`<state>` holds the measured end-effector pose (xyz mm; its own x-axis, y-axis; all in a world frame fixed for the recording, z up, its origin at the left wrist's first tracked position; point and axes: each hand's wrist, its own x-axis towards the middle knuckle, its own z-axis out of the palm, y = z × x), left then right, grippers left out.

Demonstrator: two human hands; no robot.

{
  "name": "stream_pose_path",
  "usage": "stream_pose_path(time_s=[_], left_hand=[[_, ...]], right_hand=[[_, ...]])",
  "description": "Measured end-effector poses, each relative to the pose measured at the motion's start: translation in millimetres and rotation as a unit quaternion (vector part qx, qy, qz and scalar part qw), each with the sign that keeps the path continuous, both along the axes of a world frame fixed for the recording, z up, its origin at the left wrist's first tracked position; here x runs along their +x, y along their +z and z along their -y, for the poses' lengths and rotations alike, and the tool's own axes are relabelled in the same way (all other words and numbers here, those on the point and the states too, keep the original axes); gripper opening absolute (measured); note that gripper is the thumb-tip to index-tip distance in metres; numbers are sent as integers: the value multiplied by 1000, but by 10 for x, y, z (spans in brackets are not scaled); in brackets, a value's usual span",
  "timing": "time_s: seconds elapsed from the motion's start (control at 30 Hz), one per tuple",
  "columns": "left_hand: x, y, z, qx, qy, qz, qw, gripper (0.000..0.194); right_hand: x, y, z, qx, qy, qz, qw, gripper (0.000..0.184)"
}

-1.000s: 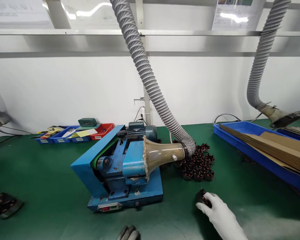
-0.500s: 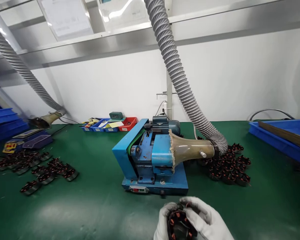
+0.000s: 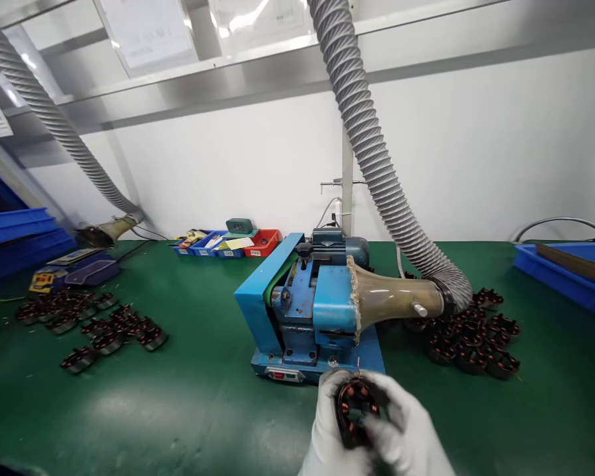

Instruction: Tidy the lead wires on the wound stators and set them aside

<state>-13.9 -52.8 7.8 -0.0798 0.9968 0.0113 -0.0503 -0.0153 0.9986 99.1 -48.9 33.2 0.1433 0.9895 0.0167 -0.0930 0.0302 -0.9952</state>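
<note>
White-gloved hands (image 3: pixel 371 430) have raised the stator (image 3: pixel 354 410) higher.

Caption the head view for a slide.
Two gloved hands, left and right, hold a wound stator before a blue bench machine with a hose.

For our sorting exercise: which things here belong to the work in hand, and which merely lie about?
In hand:
left hand
right hand
wound stator, held by both hands
blue machine
stator pile

Lying about:
small bins
blue tray
left hose
</note>
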Motion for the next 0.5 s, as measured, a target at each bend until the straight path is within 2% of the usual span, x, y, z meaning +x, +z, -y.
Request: stream_pose_path(time_s=[0.07,0.13,0.17,0.37,0.5], left_hand=[[62,-14,-118,-19,55,4,998,39],[86,-34,-229,-48,86,6,995,31],[85,-47,-282,-58,88,8,994,30],[33,-149,-502,-84,74,37,993,38],[45,-181,-542,-91,77,65,991,41]], right_hand=[[-176,-63,-57,-26,-42,138,989,48],[-290,-68,-148,-46,-81,227,969,45],[-319,-49,-202,-48,-79,248,964,42],[-335,146,-428,-47,-65,289,954,29],[-331,163,-433,-53,-61,296,952,29]])
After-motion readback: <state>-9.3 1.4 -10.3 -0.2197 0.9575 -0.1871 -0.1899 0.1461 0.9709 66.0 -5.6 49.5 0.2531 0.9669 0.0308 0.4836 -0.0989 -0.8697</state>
